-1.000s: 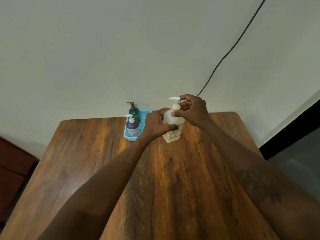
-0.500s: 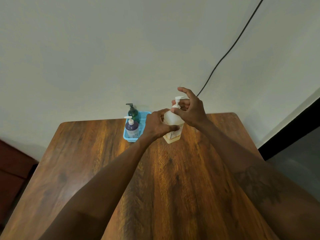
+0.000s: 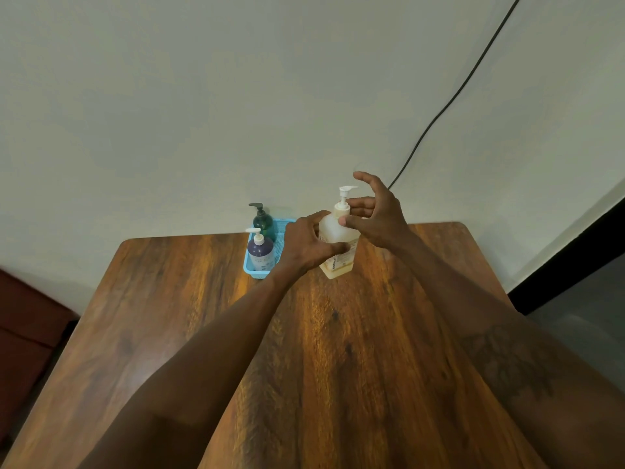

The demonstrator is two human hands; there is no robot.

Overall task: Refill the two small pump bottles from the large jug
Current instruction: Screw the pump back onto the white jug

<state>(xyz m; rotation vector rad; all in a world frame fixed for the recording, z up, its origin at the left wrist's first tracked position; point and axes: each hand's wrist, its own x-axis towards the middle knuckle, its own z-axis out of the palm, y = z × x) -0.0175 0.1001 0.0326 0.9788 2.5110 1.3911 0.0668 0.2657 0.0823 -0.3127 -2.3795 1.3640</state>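
The large translucent jug (image 3: 334, 231) with a white pump head (image 3: 345, 190) stands upright at the far middle of the wooden table (image 3: 304, 350). My left hand (image 3: 306, 243) grips the jug's body from the left. My right hand (image 3: 375, 211) pinches the white collar below the pump with thumb and fingers, its forefinger raised. Two small pump bottles stand in a blue basket (image 3: 252, 267) left of the jug: a purple one (image 3: 259, 252) in front and a dark green one (image 3: 263, 222) behind.
The table's far edge meets a pale wall. A black cable (image 3: 449, 99) runs up the wall from behind my right hand. A dark red seat (image 3: 23, 333) sits left of the table, and grey floor shows at the right.
The pump spout has turned from pointing left to pointing right, and my right hand has shifted round the collar with its fingers opening upward. My left hand stays on the jug.
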